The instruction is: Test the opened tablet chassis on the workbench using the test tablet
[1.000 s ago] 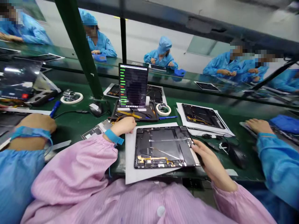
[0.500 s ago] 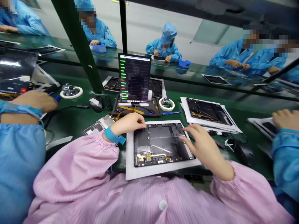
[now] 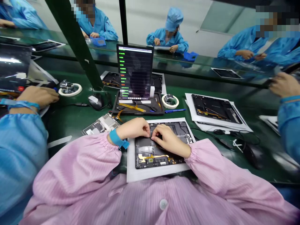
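We pinch a thin strip with left hand (image 3: pixel 134 127) and right hand (image 3: pixel 167 139) fingertips over the open tablet (image 3: pixel 159 147); it looks flimsy, so we grip its ends.

Pink striped smock (image 3: pixel 98 175), blue wristband (image 3: pixel 116 138), white button (image 3: pixel 163 204)

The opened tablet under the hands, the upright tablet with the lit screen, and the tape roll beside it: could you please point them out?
opened tablet (image 3: pixel 154 156), head view, lower inside near the gold flex cable.
upright tablet (image 3: pixel 136 72), head view, middle of its screen.
tape roll (image 3: pixel 170 101), head view, its white ring.
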`<state>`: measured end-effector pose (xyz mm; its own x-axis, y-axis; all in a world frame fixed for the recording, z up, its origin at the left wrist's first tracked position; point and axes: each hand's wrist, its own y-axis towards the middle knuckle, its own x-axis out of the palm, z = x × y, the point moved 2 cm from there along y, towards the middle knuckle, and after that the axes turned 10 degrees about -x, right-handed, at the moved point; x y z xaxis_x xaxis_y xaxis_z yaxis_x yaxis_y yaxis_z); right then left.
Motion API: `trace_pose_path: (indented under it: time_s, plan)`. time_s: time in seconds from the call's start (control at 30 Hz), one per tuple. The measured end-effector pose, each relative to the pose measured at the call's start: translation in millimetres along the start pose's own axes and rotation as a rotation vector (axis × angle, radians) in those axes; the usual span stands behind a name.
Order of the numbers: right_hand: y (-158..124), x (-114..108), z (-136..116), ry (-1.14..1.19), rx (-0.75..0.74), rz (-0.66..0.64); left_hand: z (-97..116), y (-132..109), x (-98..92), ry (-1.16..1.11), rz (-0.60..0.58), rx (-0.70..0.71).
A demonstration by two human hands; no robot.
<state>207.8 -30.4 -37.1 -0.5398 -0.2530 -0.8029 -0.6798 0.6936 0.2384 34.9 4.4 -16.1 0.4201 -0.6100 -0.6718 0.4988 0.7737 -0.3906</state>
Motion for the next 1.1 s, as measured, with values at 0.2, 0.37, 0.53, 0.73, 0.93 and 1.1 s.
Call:
trace_pose_path:
  time_s: [0.2, 0.37, 0.53, 0.73, 0.93, 1.1]
  plan:
    - [-2.3, 2.9, -1.3, -0.018, 0.007, 0.001, 7.4, -1.4, 1.5, 0.044, 0.019, -0.012]
    - [-3.0, 3.5, -0.2, -0.037, 0.001, 0.011, 7.7, -0.6, 3.7, 0.06, 0.018, 0.008]
    - [-3.0, 4.1, -1.1, -0.047, 0.004, 0.013, 6.2, -0.3, 4.7, 0.047, 0.023, 0.003]
    - [-4.0, 4.1, -0.2, -0.042, 0.005, 0.01, 6.6, -0.8, 4.3, 0.035, 0.011, -0.005]
    - [-3.9, 4.1, -1.9, -0.045, 0.026, 0.017, 9.6, -2.5, 3.2, 0.034, 0.002, -0.031]
    - [-2.9, 5.3, -4.4, -0.064, 0.07, 0.026, 7.9, -0.8, 5.3, 0.028, 0.014, -0.02]
